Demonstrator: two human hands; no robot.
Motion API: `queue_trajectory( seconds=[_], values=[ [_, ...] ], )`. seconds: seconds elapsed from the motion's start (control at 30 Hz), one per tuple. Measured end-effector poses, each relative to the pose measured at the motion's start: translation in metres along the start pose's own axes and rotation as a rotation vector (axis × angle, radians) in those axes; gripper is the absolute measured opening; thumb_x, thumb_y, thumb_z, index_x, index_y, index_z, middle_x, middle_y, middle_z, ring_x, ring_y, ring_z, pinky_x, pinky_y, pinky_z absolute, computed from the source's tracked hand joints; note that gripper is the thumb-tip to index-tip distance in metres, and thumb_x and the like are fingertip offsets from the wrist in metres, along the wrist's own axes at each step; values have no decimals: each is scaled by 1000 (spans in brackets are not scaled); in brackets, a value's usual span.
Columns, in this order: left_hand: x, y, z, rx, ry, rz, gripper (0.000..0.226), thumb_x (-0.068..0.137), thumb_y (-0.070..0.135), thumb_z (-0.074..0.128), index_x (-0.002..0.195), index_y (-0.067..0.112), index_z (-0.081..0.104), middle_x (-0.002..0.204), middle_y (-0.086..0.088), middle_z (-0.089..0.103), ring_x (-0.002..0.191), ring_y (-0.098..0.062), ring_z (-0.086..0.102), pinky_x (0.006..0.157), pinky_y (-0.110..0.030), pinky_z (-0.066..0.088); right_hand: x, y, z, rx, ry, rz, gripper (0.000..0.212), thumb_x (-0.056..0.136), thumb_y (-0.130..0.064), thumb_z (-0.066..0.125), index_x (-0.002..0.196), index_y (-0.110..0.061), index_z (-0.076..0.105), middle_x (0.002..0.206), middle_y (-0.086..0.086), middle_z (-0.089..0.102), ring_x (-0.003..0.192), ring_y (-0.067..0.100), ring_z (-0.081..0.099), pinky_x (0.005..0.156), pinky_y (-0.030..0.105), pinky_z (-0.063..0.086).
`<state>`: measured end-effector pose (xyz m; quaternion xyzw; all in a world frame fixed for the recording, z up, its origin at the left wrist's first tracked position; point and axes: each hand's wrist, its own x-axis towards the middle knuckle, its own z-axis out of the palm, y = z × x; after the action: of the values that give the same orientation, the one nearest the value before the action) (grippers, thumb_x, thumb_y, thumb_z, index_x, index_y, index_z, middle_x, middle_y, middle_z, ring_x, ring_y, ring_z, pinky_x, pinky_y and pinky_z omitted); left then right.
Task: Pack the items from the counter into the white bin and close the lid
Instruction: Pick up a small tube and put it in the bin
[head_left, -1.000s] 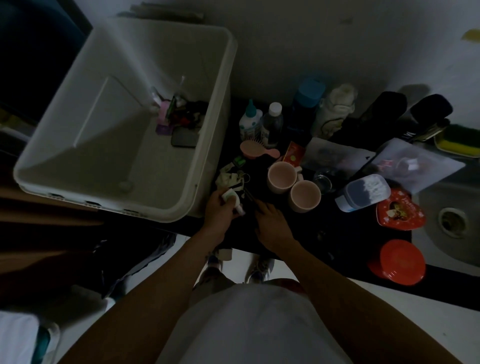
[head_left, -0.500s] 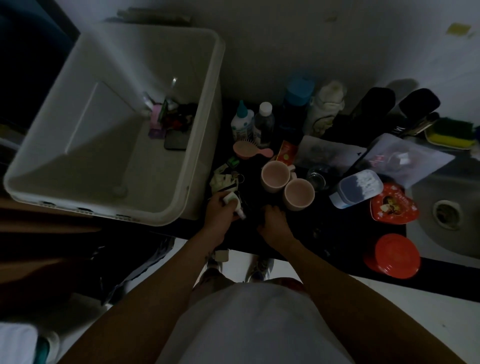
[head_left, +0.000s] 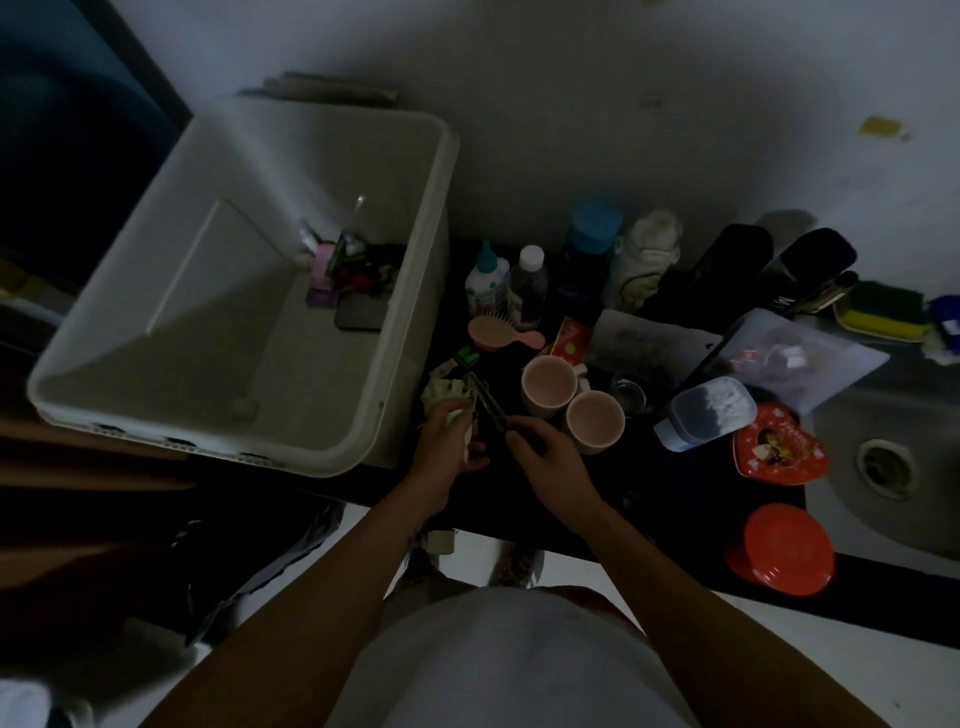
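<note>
Head view: small items are being gathered beside the open white plastic bin (head_left: 395, 332). Left hand (head_left: 447, 447) is closed on a small white object; right hand (head_left: 545, 457) pinches a thin dark tool (head_left: 488, 402) on the dark worktop (head_left: 675, 483). Next move judged: transfer into bin.

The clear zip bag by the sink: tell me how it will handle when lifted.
The clear zip bag looks like thin film lying flat, so it will probably sag and fold. Only a few small packets show inside, so it is likely light. They may slide toward the low end when it tilts.
</note>
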<state>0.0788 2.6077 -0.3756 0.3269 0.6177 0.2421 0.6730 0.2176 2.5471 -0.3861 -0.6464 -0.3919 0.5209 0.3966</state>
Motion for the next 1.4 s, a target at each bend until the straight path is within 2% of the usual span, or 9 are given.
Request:
queue_trajectory(
  seconds=[0.13, 0.23, 0.43, 0.53, 0.6, 0.77, 1.13, 1.27, 1.4],
  values=[
    [2, 10, 6, -39, -44, -24, 15, 102, 34, 43, 107, 26, 55, 92, -9, 60, 83, -22, 61, 83, -40, 55, -2, -10, -2, 12, -64, -21, 20, 98, -11, 53, 114, -16, 64, 100, -14, 67, 90, -8, 63, 76, 8, 47],
    [2, 14, 7, -58, -41, -6, 25, 103, 32, 44, 117, 15, 57, 84, -10, 60, 71, -19, 60, 68, -30, 55, 3, -11, -4, -34, -71, -10, 21, 98, -14, 54, 115, -13, 66, 105, -6, 69, 94, -6, 63, 79, 9, 47],
    [11, 9, 1, -37, 23, -38, 37, 99, 39, 50, 126, 14, 56, 131, -32, 50, 107, -50, 55, 71, -33, 50, 28, -29, -2, -246, -37, -113, 24, 97, -7, 48, 114, -11, 66, 106, -7, 63, 92, -17, 55, 79, 0, 39],
    [16, 6, -7, -60, 57, -34, 32, 99, 42, 51, 120, 21, 59, 129, -19, 57, 107, -34, 61, 70, -31, 49, 52, -54, 4, -354, -43, -198, 23, 95, -1, 46, 108, -1, 66, 105, 7, 67, 91, 3, 59, 78, 8, 44],
    [18, 6, -11, -72, 64, -29, 25, 98, 44, 52, 115, 28, 62, 125, -3, 62, 102, -19, 63, 69, -30, 49, 68, -68, 7, -453, -64, -268, 20, 93, 2, 47, 103, 10, 63, 102, 21, 67, 90, 17, 59, 79, 28, 44],
    [18, 7, -16, -93, 139, -21, 31, 99, 40, 51, 123, 23, 61, 114, 0, 62, 93, -15, 61, 65, -26, 49, 125, -62, 20, -750, -283, -250, 20, 90, 1, 48, 101, 10, 62, 100, 24, 64, 93, 36, 60, 79, 41, 47],
    [21, 3, -13, -22, 230, 23, 14, 97, 36, 57, 90, 26, 64, 82, 3, 61, 68, -11, 57, 52, -22, 47, 168, -33, 31, -1169, -436, -260, 32, 96, -12, 48, 126, -6, 55, 130, 14, 54, 119, 34, 53, 97, 40, 45],
    [20, 2, -14, -28, 243, 16, 10, 97, 36, 56, 96, 29, 62, 94, 6, 63, 80, -11, 60, 62, -26, 52, 178, -32, 37, -1240, -453, -372, 31, 94, -11, 49, 123, -7, 56, 125, 13, 55, 111, 32, 57, 84, 38, 49],
    [21, 7, -16, 0, 262, 17, 20, 97, 37, 55, 105, 20, 63, 96, 0, 64, 80, -12, 60, 62, -26, 52, 185, -28, 40, -1340, -419, -364, 30, 99, -12, 41, 125, -6, 55, 124, 13, 58, 112, 31, 58, 88, 37, 46]
  ],
)
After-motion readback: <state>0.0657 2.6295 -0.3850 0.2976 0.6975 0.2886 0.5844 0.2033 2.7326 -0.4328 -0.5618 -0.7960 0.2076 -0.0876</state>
